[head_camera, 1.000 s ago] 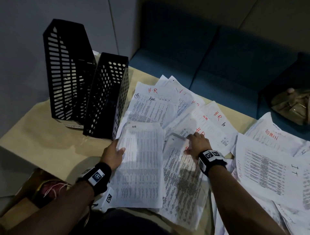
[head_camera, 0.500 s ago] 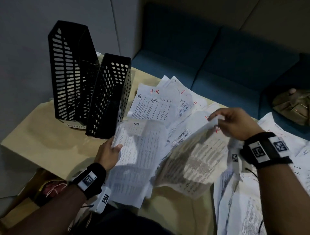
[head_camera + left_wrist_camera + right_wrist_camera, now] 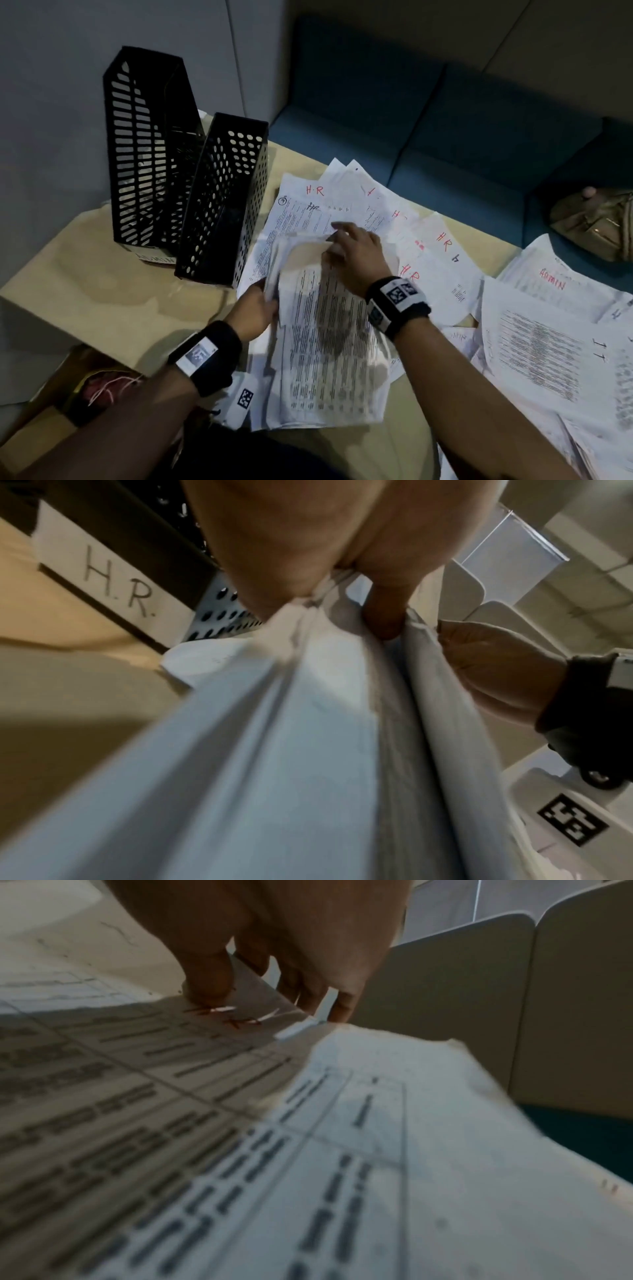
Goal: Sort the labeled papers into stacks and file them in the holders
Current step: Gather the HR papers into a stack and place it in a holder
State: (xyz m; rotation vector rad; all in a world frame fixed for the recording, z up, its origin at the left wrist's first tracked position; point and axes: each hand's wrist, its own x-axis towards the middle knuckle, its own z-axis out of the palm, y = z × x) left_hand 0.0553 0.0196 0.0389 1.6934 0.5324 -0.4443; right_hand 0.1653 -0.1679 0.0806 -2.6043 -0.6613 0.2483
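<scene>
Right now both hands are on the HR stack (image 3: 329, 342), which lies on the tan counter (image 3: 102, 294) just in front of the two black holders. L hand (image 3: 255, 310) grips the stack's left edge, fingers (image 3: 383, 615) curled round several sheets w/ the thumb on the other side; wrist view shows the edges fanned apart a bit. R hand (image 3: 356, 260) sits on the stack's top end, fingers (image 3: 209, 988) bent down and pinching the top sheet's upper edge near some red writing, blurred, can't read it. Top sheet is printed w/ rows of text in a table.

Taller slotted holder (image 3: 147, 154) stands at the back left, a label reading ADMIN at its base. Shorter dotted holder (image 3: 226, 202) stands touching it on the right; left wrist view shows its label (image 3: 113, 580) reading H.R.

More loose sheets marked HR in red (image 3: 428, 246) are spread behind and right of the stack. Farther right lies another spread, ADMIN sheet (image 3: 551, 274) and IT sheet (image 3: 548, 359). Blue sofa (image 3: 445, 137) behind the counter, an olive bag (image 3: 596, 222) on it.
</scene>
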